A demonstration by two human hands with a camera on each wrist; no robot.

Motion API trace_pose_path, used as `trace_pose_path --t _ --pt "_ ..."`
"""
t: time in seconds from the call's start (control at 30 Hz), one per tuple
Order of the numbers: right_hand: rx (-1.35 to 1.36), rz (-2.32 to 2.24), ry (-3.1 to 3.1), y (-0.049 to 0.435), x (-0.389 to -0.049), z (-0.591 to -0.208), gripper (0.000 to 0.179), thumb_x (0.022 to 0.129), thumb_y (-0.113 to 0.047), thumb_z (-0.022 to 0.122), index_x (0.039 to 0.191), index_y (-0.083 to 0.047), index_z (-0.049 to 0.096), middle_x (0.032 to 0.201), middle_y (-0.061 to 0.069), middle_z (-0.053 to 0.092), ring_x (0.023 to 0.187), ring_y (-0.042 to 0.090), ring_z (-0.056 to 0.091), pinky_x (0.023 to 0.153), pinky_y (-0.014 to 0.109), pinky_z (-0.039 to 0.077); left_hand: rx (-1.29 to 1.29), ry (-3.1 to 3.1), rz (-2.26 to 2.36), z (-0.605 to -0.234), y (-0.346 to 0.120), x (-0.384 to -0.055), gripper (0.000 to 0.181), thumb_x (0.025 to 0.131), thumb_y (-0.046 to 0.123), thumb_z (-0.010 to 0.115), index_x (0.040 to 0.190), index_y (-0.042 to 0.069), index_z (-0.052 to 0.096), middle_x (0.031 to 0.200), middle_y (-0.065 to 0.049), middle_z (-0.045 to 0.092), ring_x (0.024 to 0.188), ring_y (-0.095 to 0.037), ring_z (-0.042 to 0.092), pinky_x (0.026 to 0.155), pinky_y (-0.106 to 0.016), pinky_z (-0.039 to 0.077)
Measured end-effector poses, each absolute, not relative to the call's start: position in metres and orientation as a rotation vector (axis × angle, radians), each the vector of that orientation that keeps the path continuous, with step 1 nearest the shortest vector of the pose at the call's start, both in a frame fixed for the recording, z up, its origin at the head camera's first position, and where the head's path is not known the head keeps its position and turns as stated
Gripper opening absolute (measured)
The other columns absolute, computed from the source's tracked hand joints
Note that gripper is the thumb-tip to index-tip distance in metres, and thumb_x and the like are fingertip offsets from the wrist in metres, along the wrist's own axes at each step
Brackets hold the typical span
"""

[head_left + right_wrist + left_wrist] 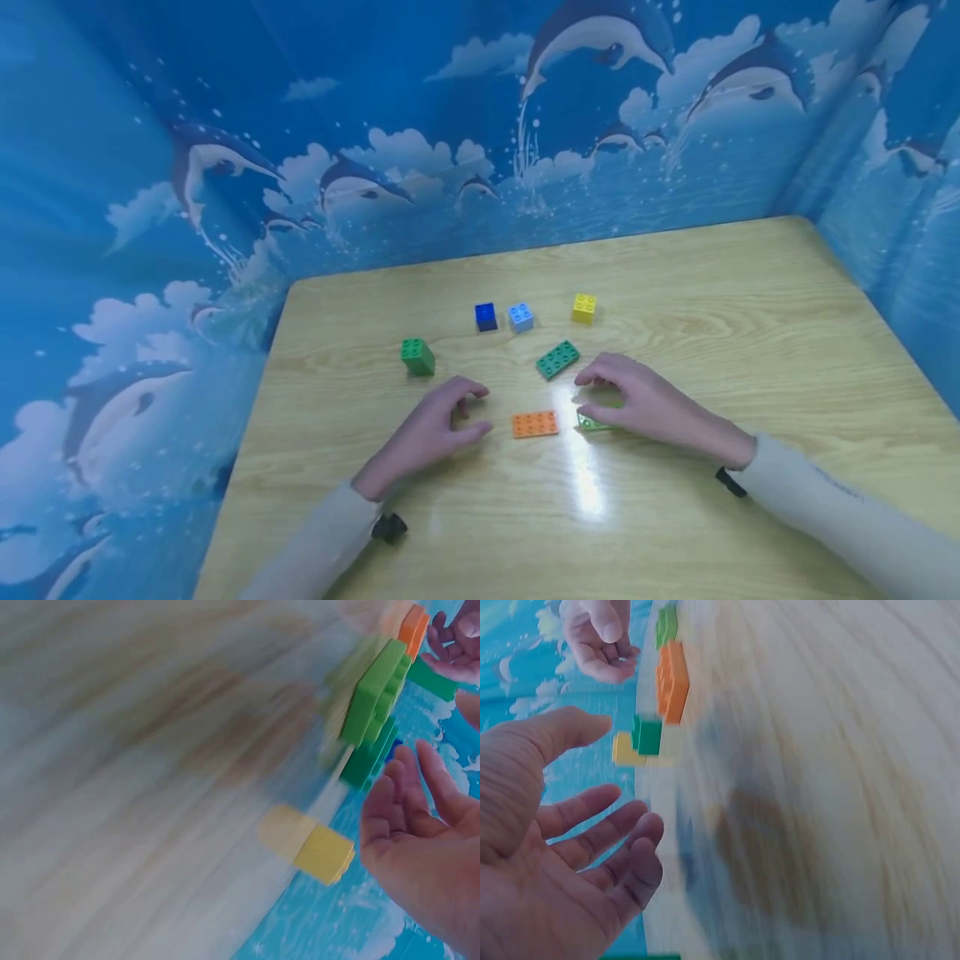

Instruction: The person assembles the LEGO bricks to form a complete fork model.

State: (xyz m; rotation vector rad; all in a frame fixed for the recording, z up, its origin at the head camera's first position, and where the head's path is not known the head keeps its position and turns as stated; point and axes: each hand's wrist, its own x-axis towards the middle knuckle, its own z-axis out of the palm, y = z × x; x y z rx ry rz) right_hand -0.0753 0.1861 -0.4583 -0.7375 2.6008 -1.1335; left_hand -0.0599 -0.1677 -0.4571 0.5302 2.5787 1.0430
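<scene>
My left hand (pixel 431 425) is held over the table's left half, fingers bent loosely and apart, with nothing in it. To its right lies a flat orange brick (pixel 535 424), also visible in the left wrist view. My right hand (pixel 637 402) hovers by a flat light green brick (pixel 591 422) and hides part of it in the head view. The right wrist view shows that light green brick (pixel 375 694) apart from the right hand's fingers, which hold nothing. Farther back, a flat dark green brick (pixel 557 360) lies at a slant.
A tall green brick (pixel 417 357) stands on the left. Along the back are a dark blue brick (pixel 486 317), a light blue brick (pixel 521 317) and a yellow brick (pixel 584 308). The wooden table (pixel 675 517) meets a dolphin-print curtain (pixel 420 217) behind and at the sides.
</scene>
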Motion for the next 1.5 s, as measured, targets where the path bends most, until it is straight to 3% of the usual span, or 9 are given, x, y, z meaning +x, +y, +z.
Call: trace_pose_path --t 0.13,0.33,0.53,0.77,1.5 --pt "-0.744 -1.004 2.648 0.2 -0.07 -0.462 0.046 0.092 -0.028 0.09 0.131 -0.009 0.073 0.125 0.0 0.068 0.116 0.021 0.062 0.1 0.049 0.056 0.597 2.569 1.026 -0.462 -0.155 -0.06 0.052 0.096 0.028 0.086 0.141 0.011 0.066 0.122 0.001 0.065 0.092 -0.016 0.06 0.077 -0.031 0.055" --pt "-0.738 -0.948 2.657 0.21 -0.06 -0.463 0.057 0.088 -0.031 0.094 0.136 -0.009 0.071 0.121 0.001 0.058 0.101 0.016 0.055 0.083 0.035 0.054 0.55 2.534 1.076 -0.466 -0.136 -0.057 0.048 0.092 0.02 0.089 0.135 0.01 0.071 0.111 0.002 0.065 0.086 -0.014 0.061 0.072 -0.029 0.054" --pt "-0.73 -0.935 2.65 0.214 -0.057 -0.464 0.05 0.089 -0.023 0.092 0.134 -0.01 0.073 0.112 -0.002 0.057 0.087 0.011 0.053 0.071 0.026 0.052 0.476 2.558 1.029 -0.467 -0.123 -0.053 0.051 0.089 0.021 0.092 0.135 0.01 0.072 0.107 0.003 0.06 0.083 -0.012 0.059 0.069 -0.027 0.054" --pt "-0.782 -0.922 2.637 0.209 -0.06 -0.464 0.039 0.091 -0.01 0.087 0.128 -0.01 0.075 0.104 -0.006 0.059 0.083 0.009 0.056 0.069 0.025 0.053 0.484 2.555 1.015 -0.471 -0.117 -0.053 0.047 0.089 0.011 0.091 0.133 0.008 0.073 0.109 0.003 0.059 0.081 -0.011 0.06 0.067 -0.026 0.055" --pt "-0.864 -0.957 2.589 0.189 -0.058 -0.465 0.036 0.091 -0.005 0.085 0.126 -0.007 0.075 0.102 -0.005 0.06 0.081 0.005 0.056 0.067 0.024 0.054 0.639 2.558 1.013 -0.473 -0.11 -0.053 0.039 0.088 -0.002 0.087 0.124 0.004 0.075 0.107 0.002 0.063 0.084 -0.005 0.059 0.074 -0.021 0.057"
